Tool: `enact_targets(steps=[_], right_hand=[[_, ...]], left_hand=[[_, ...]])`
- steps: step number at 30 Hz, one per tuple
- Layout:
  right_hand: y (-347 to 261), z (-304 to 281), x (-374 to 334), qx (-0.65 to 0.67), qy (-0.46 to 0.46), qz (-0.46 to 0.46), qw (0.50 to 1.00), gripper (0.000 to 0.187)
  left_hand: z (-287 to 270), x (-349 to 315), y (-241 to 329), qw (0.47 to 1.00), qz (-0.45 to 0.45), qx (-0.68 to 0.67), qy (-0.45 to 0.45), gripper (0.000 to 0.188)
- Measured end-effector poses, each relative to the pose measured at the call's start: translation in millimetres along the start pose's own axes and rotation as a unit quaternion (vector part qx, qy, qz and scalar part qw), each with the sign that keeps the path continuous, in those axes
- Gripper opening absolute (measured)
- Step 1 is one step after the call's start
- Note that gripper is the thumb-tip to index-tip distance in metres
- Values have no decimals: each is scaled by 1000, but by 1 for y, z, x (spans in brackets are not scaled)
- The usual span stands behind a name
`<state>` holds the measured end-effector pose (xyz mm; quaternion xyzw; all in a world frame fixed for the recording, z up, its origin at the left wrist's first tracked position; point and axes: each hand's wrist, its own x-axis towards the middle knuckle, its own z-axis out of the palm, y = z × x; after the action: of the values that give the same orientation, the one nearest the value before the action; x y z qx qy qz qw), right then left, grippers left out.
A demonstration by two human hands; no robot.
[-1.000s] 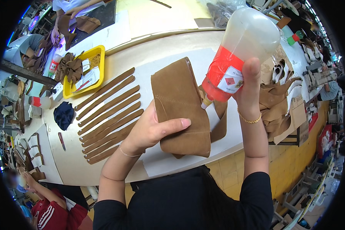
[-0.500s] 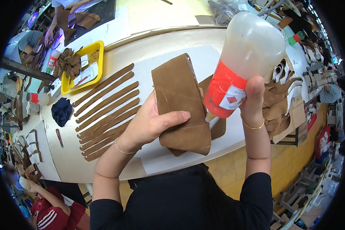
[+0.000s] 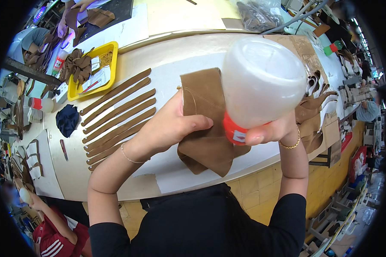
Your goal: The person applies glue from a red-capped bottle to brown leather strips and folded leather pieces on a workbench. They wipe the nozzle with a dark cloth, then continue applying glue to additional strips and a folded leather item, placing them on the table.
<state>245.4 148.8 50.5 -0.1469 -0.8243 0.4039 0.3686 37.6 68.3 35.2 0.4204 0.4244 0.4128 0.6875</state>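
Note:
My left hand (image 3: pixel 173 124) is closed on a folded brown leather piece (image 3: pixel 205 100), its thumb lying across the top face. More brown leather (image 3: pixel 188 160) shows under its lower end. In my right hand (image 3: pixel 275 130) is a large translucent squeeze bottle (image 3: pixel 263 79) with a red label, tipped with its base up toward me. The bottle stands close along the right edge of the leather. Its nozzle is hidden behind the bottle and the leather, so I cannot tell if it touches. On the table to the left lie several narrow brown leather strips (image 3: pixel 120 113), side by side.
A yellow tray (image 3: pixel 114 70) holding papers, a pen and brown scraps sits at the far left. Near it lie a dark blue cloth (image 3: pixel 67 121) and a small knife (image 3: pixel 63 150). Stacked leather pieces (image 3: pixel 315 107) are at the right. Another person's arm (image 3: pixel 47 210) shows lower left.
The bottle has tipped further, its base now toward me and its nozzle out of sight. The leather piece has shifted slightly right and turned more upright in my left hand.

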Motion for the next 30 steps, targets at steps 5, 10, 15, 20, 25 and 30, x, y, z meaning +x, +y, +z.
enact_targets(steps=[5, 10, 15, 20, 25, 30], right_hand=[[24, -24, -36, 282, 199, 157, 925, 87], [50, -17, -47, 502, 124, 263, 815, 93], [52, 20, -61, 629, 140, 314, 698, 86], [55, 26, -44, 683, 199, 287, 642, 79], [40, 33, -32, 666, 199, 307, 650, 84], [32, 39, -34, 676, 175, 312, 645, 90]], left_hand=[[-12, 4, -5, 991, -61, -116, 37, 38], [-31, 24, -27, 968, -31, -235, 83, 29], [-46, 46, -46, 941, 46, -325, 79, 25], [-32, 50, -59, 886, 4, -463, 26, 50], [-19, 34, -64, 918, -31, -396, -23, 58], [-18, 31, -55, 953, -46, -301, 5, 49]])
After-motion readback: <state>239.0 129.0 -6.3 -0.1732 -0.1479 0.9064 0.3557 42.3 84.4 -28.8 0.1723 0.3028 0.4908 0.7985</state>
